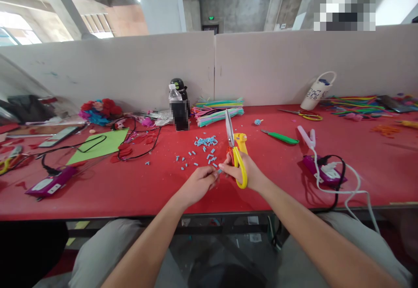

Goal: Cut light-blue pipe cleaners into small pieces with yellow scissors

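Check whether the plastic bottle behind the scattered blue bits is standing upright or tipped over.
Upright: the plastic bottle stands on its base on the red table, white cap uppermost.

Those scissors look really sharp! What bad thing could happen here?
The left hand pinches a tiny blue piece right beside the scissors held in the right hand, so a fingertip could get nipped. The blades point up and away from the body, so leaning in close might mean a poke. The loose blue bits on the red table could easily get swept off.
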Demonstrator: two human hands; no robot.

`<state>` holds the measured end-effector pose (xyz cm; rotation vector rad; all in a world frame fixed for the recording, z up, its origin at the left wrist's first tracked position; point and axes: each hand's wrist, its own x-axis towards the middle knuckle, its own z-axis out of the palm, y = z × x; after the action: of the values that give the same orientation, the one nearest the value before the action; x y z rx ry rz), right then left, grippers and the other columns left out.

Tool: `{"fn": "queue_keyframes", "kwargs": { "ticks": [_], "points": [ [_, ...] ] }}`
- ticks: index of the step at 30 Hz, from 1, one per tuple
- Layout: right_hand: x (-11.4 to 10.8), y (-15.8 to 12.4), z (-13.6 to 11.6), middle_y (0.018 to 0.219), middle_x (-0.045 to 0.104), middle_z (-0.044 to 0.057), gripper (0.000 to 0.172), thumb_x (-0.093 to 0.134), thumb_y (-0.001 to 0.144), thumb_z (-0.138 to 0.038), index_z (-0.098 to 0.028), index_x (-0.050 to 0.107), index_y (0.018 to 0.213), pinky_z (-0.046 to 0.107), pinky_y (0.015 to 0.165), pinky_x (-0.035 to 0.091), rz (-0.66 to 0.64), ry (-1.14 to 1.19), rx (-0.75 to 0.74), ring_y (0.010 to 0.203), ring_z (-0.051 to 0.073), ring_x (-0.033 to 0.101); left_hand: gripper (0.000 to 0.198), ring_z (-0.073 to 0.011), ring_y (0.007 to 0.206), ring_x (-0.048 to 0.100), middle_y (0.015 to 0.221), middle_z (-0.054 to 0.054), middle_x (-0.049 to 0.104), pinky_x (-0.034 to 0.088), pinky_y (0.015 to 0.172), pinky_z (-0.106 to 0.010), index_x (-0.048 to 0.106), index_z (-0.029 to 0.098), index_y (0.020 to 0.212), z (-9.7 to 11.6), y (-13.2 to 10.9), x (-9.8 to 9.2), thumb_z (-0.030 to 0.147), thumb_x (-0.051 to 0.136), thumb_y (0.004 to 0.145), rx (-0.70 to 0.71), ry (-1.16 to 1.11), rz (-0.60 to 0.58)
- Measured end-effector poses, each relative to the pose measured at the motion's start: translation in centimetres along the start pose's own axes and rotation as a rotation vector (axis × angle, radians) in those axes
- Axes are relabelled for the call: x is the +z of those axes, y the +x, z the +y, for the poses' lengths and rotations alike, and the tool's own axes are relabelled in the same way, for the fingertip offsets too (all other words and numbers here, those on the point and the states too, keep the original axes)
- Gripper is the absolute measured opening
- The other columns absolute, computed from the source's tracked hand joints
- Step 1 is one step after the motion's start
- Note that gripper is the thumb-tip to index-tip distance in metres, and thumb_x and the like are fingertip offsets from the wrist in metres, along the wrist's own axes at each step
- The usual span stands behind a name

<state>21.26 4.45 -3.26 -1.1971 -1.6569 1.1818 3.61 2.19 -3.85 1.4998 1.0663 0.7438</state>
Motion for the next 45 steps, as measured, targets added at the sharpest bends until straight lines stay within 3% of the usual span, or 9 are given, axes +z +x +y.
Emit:
{"fn": "queue_keyframes", "kwargs": {
  "ticks": [7, 11, 15, 20, 34, 45],
  "points": [
    [-1.4, -0.5, 1.7, 0.070, 0.060, -0.002, 0.045, 0.077, 0.069, -0.051, -0.023, 0.044, 0.080, 0.027, 0.060, 0.045, -0.034, -0.084, 0.077, 0.062, 0.014, 0.058, 0.024, -0.0090, 0.052, 0.035, 0.055, 0.005, 0.041, 0.026, 0.051, -0.023, 0.053, 0.016, 0.068, 0.2, 0.2, -2.9, 0.035, 0.057, 0.082, 0.028, 0.046, 0.212],
    [-1.7, -1.7, 1.3, 0.063, 0.060, -0.002, 0.045, 0.072, 0.074, -0.060, -0.021, 0.050, 0.081, 0.027, 0.054, 0.047, -0.214, -0.082, 0.177, 0.054, 0.015, 0.059, 0.028, -0.0078, 0.047, 0.029, 0.052, 0.007, 0.036, 0.021, 0.047, -0.022, 0.054, 0.016, 0.072, 0.6, 0.3, -5.1, 0.041, 0.054, 0.084, 0.018, 0.015, 0.332],
    [-0.8, -2.7, 0.9, 0.058, 0.059, -0.002, 0.047, 0.058, 0.083, -0.067, -0.020, 0.051, 0.079, 0.025, 0.048, 0.047, -0.359, -0.045, 0.235, 0.049, 0.014, 0.058, 0.026, -0.0068, 0.045, 0.029, 0.050, 0.007, 0.036, 0.019, 0.045, -0.021, 0.056, 0.015, 0.074, 0.9, 0.1, -5.9, 0.040, 0.055, 0.084, 0.004, -0.009, 0.385],
    [-0.2, -3.1, 1.2, 0.058, 0.057, -0.003, 0.047, 0.056, 0.084, -0.067, -0.021, 0.049, 0.077, 0.023, 0.047, 0.045, -0.411, -0.043, 0.233, 0.050, 0.013, 0.057, 0.026, -0.0061, 0.044, 0.030, 0.051, 0.006, 0.038, 0.021, 0.044, -0.020, 0.058, 0.014, 0.075, 1.0, 0.0, -5.7, 0.039, 0.056, 0.083, -0.017, -0.024, 0.386],
    [0.1, -3.2, 2.0, 0.062, 0.059, -0.002, 0.047, 0.053, 0.086, -0.068, -0.021, 0.053, 0.086, 0.024, 0.047, 0.038, -0.379, -0.130, 0.207, 0.053, 0.014, 0.057, 0.026, -0.0058, 0.043, 0.028, 0.048, 0.007, 0.034, 0.020, 0.043, -0.019, 0.054, 0.015, 0.068, 1.2, 0.5, -4.6, 0.036, 0.054, 0.083, -0.045, -0.017, 0.312],
    [0.1, -3.0, 1.8, 0.063, 0.058, -0.002, 0.043, 0.058, 0.085, -0.063, -0.021, 0.055, 0.081, 0.023, 0.049, 0.033, -0.367, -0.176, 0.173, 0.054, 0.012, 0.053, 0.023, -0.0064, 0.043, 0.028, 0.049, 0.007, 0.035, 0.019, 0.043, -0.020, 0.053, 0.016, 0.069, 1.2, 0.7, -4.3, 0.036, 0.053, 0.080, -0.060, -0.028, 0.300]
  ]
}}
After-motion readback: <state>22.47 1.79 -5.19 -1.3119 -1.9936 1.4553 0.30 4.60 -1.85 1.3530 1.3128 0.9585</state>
